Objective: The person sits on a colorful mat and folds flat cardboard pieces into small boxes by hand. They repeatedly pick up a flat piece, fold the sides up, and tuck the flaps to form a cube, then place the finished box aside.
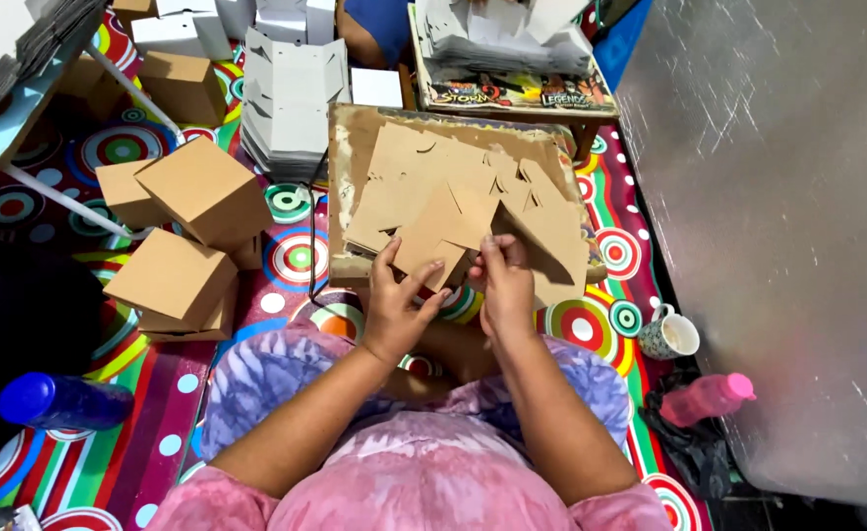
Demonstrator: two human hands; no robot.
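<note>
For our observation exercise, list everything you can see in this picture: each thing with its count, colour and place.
cardboard cutout: one, brown, held by both hands
flat cutouts: a pile, brown, on the board in front
board: one, brown, on the mat
folded boxes: several, brown, on the left
white cutouts: a stack, top centre
mat: one, striped with circles, underneath
blue bottle: one, lower left
pink bottle: one, lower right
mug: one, patterned, right
left hand: on the cutout
right hand: on the cutout
</note>
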